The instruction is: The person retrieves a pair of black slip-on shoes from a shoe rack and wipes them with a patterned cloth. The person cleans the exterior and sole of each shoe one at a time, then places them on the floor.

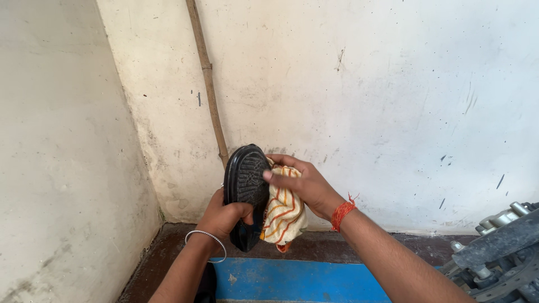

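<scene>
Two bare hands raised before a stained white wall [365, 101]. Left hand [224, 216], silver bangle at wrist, fingers closed around lower half of black shoe [245, 185], tread sole facing camera, toe up. Right hand [306, 185], orange thread at wrist, clutches cream cloth with orange stripes [283, 216], pressed against shoe's right edge. Bamboo pole [206, 73] leans far behind. Blue mat [297, 280] near, below.
</scene>
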